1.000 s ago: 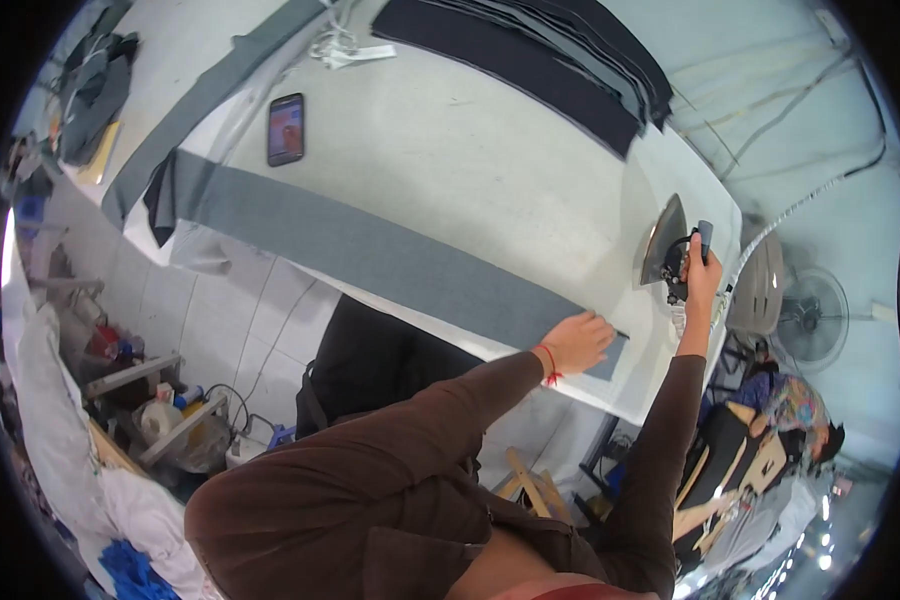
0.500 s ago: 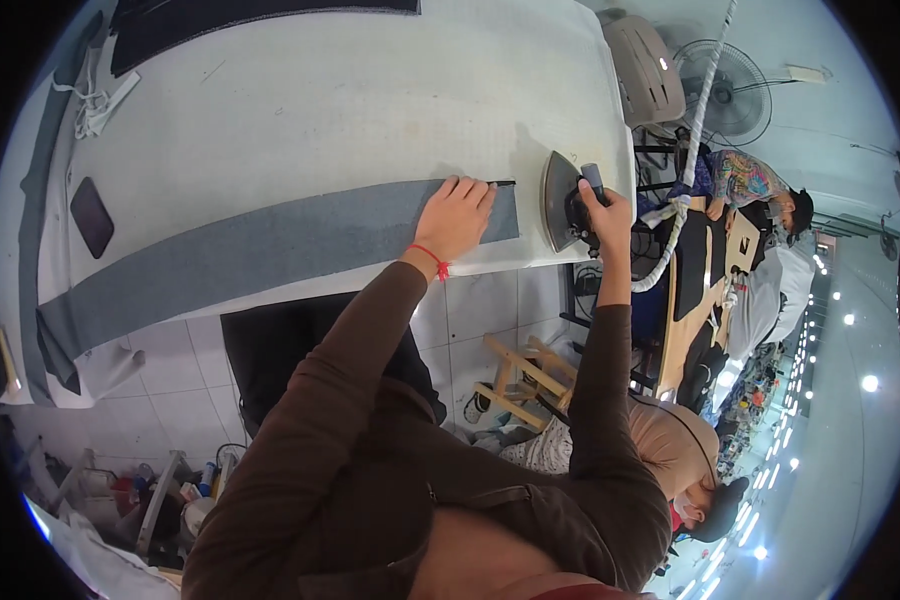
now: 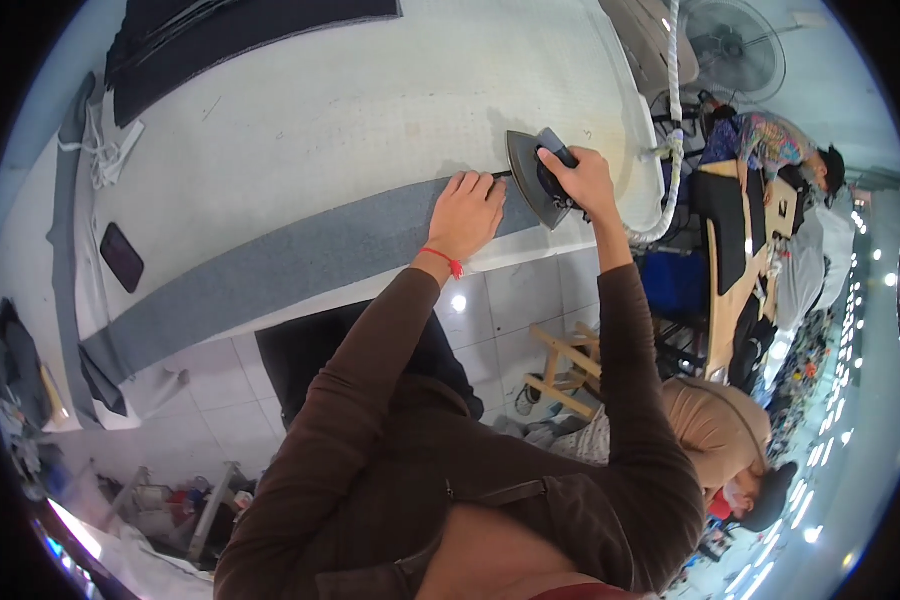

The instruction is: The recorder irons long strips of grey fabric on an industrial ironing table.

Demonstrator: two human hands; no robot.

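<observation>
A long grey fabric strip [image 3: 300, 240] runs along the near edge of the white padded table, its right end beneath the iron. My left hand [image 3: 463, 212], a red cord round its wrist, rests on the strip near that end. Its bent fingers hold the far edge, where a short dark piece shows beside the fingertips; what lies under them is hidden. My right hand [image 3: 582, 180] is closed round the handle of an iron [image 3: 532, 180]. The iron's pointed soleplate sits over the strip's right end, just right of my left fingers.
Dark folded cloth [image 3: 230, 40] lies at the far left of the table [image 3: 370, 110]. A phone [image 3: 122, 257] and white ties [image 3: 110, 155] are at the left. A wrapped white hose [image 3: 674, 90] hangs on the right. Two people sit to the right, near a wooden stool [image 3: 565, 365].
My right hand has brought the iron left, from beside the strip onto its right end. My left hand stays on the strip, its fingers more bent. The view has shifted slightly.
</observation>
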